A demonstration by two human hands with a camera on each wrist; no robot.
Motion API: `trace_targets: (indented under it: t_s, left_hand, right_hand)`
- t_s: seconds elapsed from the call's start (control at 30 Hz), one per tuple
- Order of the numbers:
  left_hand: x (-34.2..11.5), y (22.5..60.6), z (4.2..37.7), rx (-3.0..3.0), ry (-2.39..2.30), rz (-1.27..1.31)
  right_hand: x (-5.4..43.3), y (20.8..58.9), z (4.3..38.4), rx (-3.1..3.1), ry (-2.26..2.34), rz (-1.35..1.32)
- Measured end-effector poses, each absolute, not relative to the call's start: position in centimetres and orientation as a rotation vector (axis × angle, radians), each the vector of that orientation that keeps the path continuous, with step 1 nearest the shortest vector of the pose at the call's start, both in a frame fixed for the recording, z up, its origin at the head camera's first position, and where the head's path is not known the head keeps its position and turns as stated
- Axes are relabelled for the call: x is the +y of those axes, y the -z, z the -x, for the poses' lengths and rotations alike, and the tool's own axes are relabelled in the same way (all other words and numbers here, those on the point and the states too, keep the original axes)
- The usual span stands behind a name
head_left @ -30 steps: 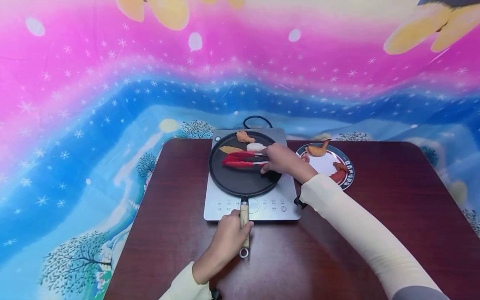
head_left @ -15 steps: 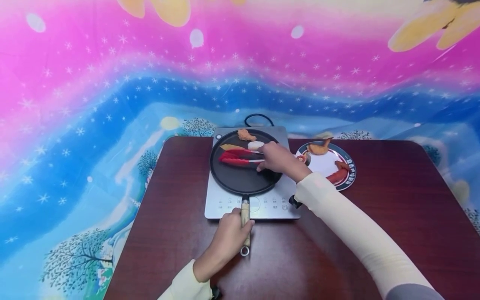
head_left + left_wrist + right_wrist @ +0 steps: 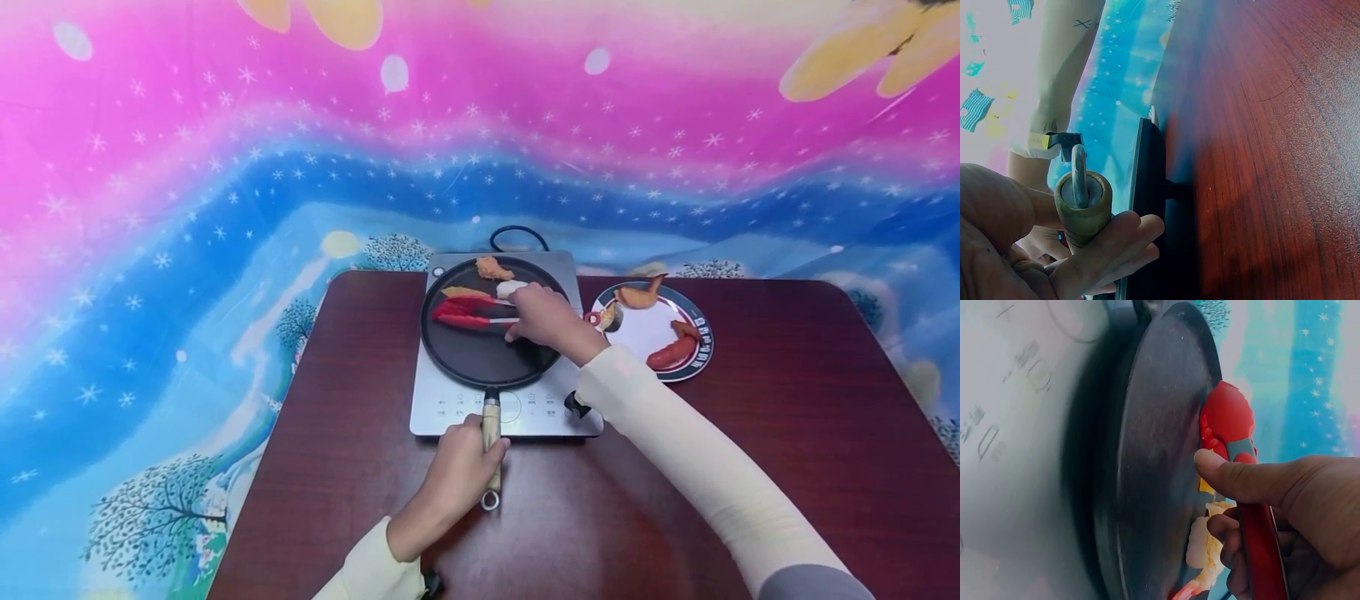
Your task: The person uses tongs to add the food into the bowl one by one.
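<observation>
My left hand (image 3: pixel 467 454) grips the wooden handle (image 3: pixel 491 425) of a round black frying pan (image 3: pixel 480 362); in the left wrist view the handle's metal hanging ring (image 3: pixel 1079 175) faces the camera. With my right hand (image 3: pixel 546 317) I hold tongs with red tips (image 3: pixel 459 312) low over the pan's left half, the two tips apart. A flat yellow piece of food (image 3: pixel 467 292) lies just behind the tips. Farther back in the pan are a browned fried piece (image 3: pixel 493 267) and a white piece (image 3: pixel 512 288), the latter partly hidden by my right hand.
Under the pan is a silver induction cooker (image 3: pixel 431 417), its cable (image 3: pixel 519 228) looping behind. To the right, a dark-rimmed plate (image 3: pixel 648 329) bears a brown wing-shaped piece (image 3: pixel 637 296), a reddish sausage (image 3: pixel 672 354) and other food. A patterned cloth (image 3: pixel 480 150) hangs behind the brown table (image 3: pixel 337 367).
My right hand and the tongs have shifted left across the pan, showing more of the plate behind the forearm. My left hand stays on the handle.
</observation>
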State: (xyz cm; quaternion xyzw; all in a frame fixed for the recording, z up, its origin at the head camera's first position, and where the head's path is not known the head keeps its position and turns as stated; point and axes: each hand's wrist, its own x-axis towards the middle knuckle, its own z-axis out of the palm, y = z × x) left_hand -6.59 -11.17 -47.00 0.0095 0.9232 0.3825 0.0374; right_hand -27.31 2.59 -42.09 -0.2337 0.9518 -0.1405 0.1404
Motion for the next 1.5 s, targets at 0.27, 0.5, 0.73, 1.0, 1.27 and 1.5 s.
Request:
trace_targets:
  t_s: [0.27, 0.5, 0.73, 1.0, 1.27, 1.5]
  left_hand:
    - [-11.2, 47.0, 6.7, 2.853, -1.158, -0.042]
    - [-11.1, 47.0, 6.7, 2.838, -1.163, -0.042]
    - [-11.1, 47.0, 6.7, 2.832, -1.173, -0.046]
    - [-11.1, 47.1, 6.7, 2.816, -1.179, -0.05]
    - [-11.1, 47.1, 6.7, 2.827, -1.167, -0.055]
    - [-11.2, 47.0, 6.6, 2.823, -1.18, -0.058]
  right_hand:
    - [2.3, 42.0, 27.0, 2.743, 0.392, 0.646]
    - [2.3, 42.7, 27.0, 2.746, 0.397, 0.644]
    - [2.3, 42.9, 27.0, 2.763, 0.385, 0.67]
    - [2.1, 43.1, 26.8, 2.78, 0.387, 0.699]
    - [2.4, 43.3, 26.8, 2.794, 0.437, 0.705]
    - [3.3, 42.8, 26.7, 2.77, 0.512, 0.709]
